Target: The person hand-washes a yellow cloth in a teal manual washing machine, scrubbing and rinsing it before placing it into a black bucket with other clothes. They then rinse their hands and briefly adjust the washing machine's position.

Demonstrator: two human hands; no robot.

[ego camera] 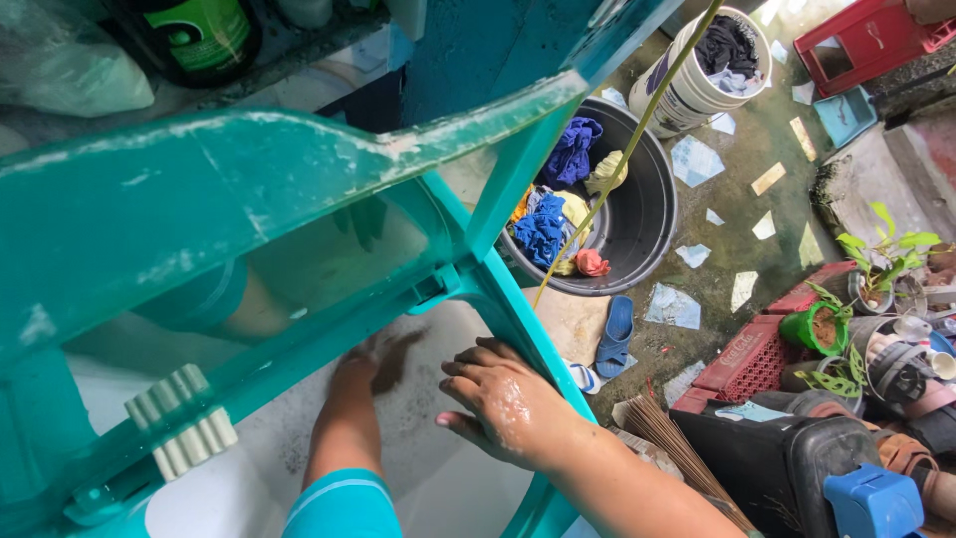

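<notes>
We look down into a washing machine tub (468, 478), white inside, with sudsy water at the bottom. A teal translucent lid (249, 199) is raised and fills the upper left of the view; it stands between us and much of the tub.

Our left hand (373, 359) is down inside the tub, in the foam, seen partly through the lid. The plastic and suds blur the fingers, so we cannot tell whether that grip is spread or closed, nor whether it holds anything. A teal sleeve cuff (344, 503) shows on that arm, near the bottom edge.

Our right hand (503, 403) is wet and rests on the teal rim (518, 309) of the machine at the right side of the tub, fingers curled loosely over the edge, gripping the rim and nothing else.

Right of the machine, on the wet floor (747, 199): a dark basin (642, 214) with blue, yellow and pink cloths, a white bucket (687, 90) of dark clothes farther off, a blue sandal (615, 334) just beside the machine. A thin yellowish cord (637, 130) runs slantwise across the basin. Nearer right: a straw broom (667, 438), red crate (752, 359), potted plants (876, 254), a blue box (871, 503).
</notes>
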